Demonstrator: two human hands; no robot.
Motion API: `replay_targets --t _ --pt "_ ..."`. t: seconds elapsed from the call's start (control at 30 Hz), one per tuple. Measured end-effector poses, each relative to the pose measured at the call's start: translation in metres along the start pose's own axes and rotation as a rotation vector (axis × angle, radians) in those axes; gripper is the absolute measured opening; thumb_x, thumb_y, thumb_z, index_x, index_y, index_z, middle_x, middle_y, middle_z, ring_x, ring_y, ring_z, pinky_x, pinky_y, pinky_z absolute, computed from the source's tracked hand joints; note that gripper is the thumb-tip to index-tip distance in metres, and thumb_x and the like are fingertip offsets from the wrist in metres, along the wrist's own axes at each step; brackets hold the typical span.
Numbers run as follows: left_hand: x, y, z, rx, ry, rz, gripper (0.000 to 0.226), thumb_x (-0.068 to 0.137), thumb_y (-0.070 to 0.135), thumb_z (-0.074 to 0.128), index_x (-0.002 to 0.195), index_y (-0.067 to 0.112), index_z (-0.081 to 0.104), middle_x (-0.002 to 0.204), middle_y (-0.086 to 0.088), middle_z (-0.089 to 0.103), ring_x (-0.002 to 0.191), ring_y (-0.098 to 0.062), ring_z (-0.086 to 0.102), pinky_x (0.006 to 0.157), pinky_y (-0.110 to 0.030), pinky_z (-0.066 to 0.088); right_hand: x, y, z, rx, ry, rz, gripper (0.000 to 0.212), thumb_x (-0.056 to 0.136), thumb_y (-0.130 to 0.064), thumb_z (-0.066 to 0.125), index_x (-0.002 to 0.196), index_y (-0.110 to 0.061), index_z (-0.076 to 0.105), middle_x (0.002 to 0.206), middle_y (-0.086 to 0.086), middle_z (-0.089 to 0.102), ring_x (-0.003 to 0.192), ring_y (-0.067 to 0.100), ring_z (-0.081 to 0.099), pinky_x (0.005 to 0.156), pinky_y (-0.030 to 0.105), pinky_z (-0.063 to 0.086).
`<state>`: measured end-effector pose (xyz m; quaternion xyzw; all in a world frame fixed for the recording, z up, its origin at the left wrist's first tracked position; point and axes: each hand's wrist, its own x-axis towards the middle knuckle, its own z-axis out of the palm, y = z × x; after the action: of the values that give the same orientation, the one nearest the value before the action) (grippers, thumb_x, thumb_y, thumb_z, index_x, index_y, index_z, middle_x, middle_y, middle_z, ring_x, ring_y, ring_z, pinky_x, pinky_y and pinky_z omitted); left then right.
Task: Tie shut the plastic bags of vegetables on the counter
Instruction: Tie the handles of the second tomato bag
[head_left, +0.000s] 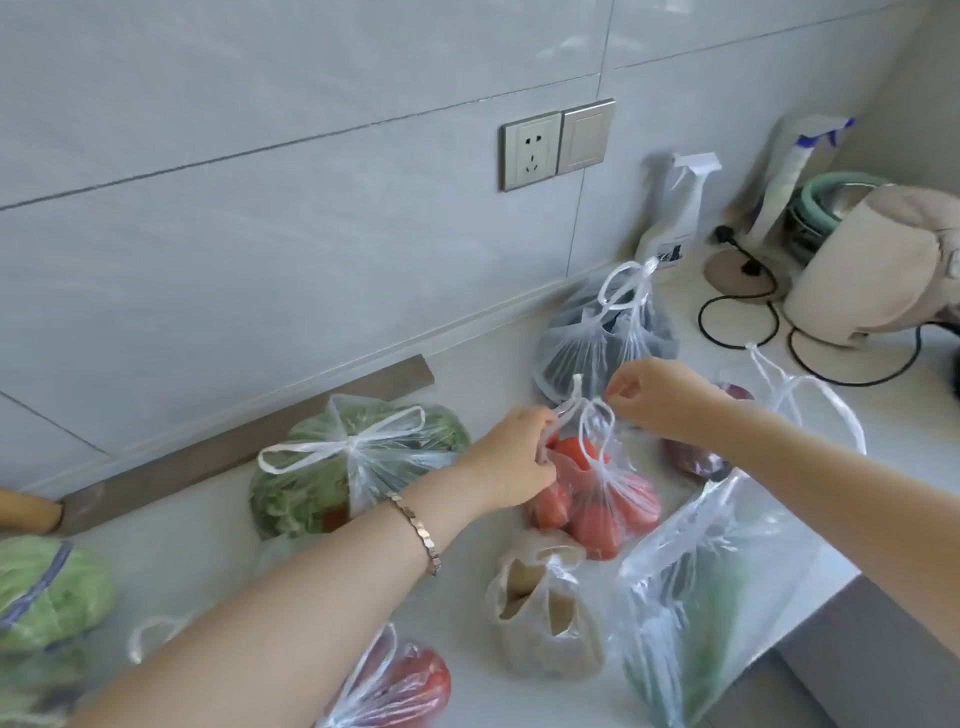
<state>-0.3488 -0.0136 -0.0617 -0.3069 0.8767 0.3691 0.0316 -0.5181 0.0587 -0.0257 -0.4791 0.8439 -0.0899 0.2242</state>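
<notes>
Left hand (511, 457) hides part of the tomato bag (597, 499) handles.

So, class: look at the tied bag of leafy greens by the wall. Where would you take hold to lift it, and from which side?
Probably the knot, pinched from above. The bag of leafy greens is gathered to that one point on its top, facing up; the thin loops beside it lie flat and might stretch.
</notes>
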Motion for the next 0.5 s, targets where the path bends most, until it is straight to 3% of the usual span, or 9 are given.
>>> replay_targets --t 0.07,0.13,0.23,0.33,0.43,0.5 --pt "0.021 0.01 0.013 0.005 0.072 -0.072 0.057 0.086 0.02 0.056 0.138 0.012 0.032 0.141 -0.009 0.037 0.128 -0.026 0.038 0.105 -0.034 0.032 0.014 0.024 0.001 -0.022 -0.052 -0.017 0.021 0.088 -0.025 0.053 0.099 -0.013 0.065 0.093 0.003 0.069 0.076 0.016 0.06 0.075 0.029 0.051" --pt "0.037 0.013 0.018 -0.073 0.128 -0.18 0.051 0.086 0.024 0.058 0.133 0.012 0.039 0.137 -0.009 0.045 0.124 -0.027 0.043 0.101 -0.032 0.035 0.024 0.036 0.011 -0.066 -0.123 -0.037 0.025 0.088 -0.036 0.052 0.09 -0.014 0.063 0.09 0.002 0.066 0.085 0.022 0.061 0.079 0.033 0.051" --pt "0.055 0.021 0.022 -0.18 0.262 -0.254 0.01 0.089 0.021 0.055 0.093 0.013 0.06 0.091 -0.008 0.066 0.087 -0.025 0.063 0.077 -0.03 0.046 0.033 0.041 0.025 -0.056 -0.238 -0.086 0.045 0.089 -0.046 0.046 0.096 -0.006 0.063 0.094 0.008 0.066 0.087 0.024 0.06 0.076 0.029 0.047" --pt "0.057 0.024 0.014 -0.358 0.474 -0.358 0.017 0.089 0.013 0.053 0.072 0.015 0.056 0.053 0.005 0.051 0.052 -0.015 0.051 0.054 -0.025 0.037 0.033 0.032 0.033 0.199 -0.447 -0.145 0.036 0.095 -0.032 0.038 0.085 -0.007 0.061 0.076 0.003 0.059 0.078 0.019 0.052 0.06 0.019 0.04" --pt "0.046 0.022 0.002 -0.611 0.579 -0.504 0.026 0.087 0.014 0.055 0.061 0.014 0.053 0.03 0.008 0.039 0.031 -0.004 0.04 0.053 -0.026 0.033 0.03 0.023 0.039 0.526 -0.525 -0.152 0.04 0.094 -0.019 0.034 0.075 -0.002 0.065 0.067 0.001 0.057 0.056 0.006 0.05 0.058 0.008 0.039" --pt "0.034 0.019 -0.006 -0.677 0.576 -0.565 0.034 0.09 0.019 0.052 0.057 0.012 0.049 0.025 0.006 0.034 0.026 -0.005 0.033 0.054 -0.028 0.032 0.029 0.02 0.039 0.749 -0.519 -0.115 0.043 0.095 -0.016 0.033 0.067 -0.002 0.063 0.061 0.004 0.06 0.055 0.011 0.052 0.063 0.017 0.041"
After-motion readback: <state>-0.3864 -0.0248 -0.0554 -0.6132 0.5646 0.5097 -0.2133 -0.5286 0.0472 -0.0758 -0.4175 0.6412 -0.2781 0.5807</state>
